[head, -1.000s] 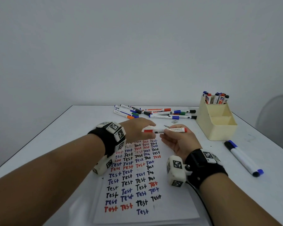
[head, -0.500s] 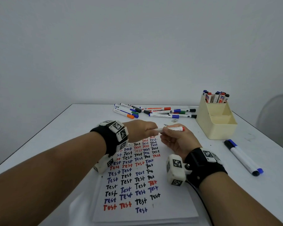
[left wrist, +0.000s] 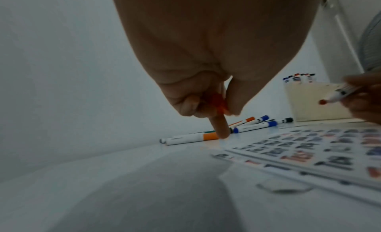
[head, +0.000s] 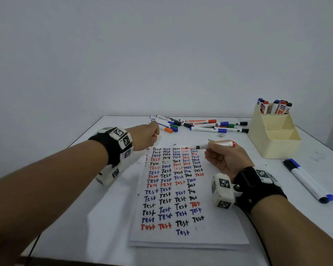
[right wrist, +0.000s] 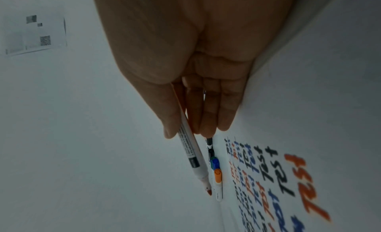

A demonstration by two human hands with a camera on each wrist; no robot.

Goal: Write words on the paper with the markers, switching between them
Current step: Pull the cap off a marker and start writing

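Observation:
A white paper [head: 215, 233] covered with rows of "Test" in black, blue and red lies in front of me. My right hand [head: 222, 158] holds a red marker [head: 213, 144] level above the paper's top right, its bare tip pointing left. The same marker [right wrist: 190, 155] runs along my fingers in the right wrist view, and its red tip [left wrist: 322, 102] shows in the left wrist view. My left hand [head: 147, 136] is off the paper's top left corner and pinches the red cap [left wrist: 216, 101], with one finger pointing down at the table.
Several loose markers [head: 200, 124] lie at the table's far edge. A cream holder [head: 275, 143] with more markers stands at the back right. Two blue-and-black markers [head: 308, 180] lie right of my right wrist. The table [head: 104, 217] is white.
My left hand has pulled the red cap off the marker and moved away to the left. My right hand keeps hold of the marker, now uncapped.

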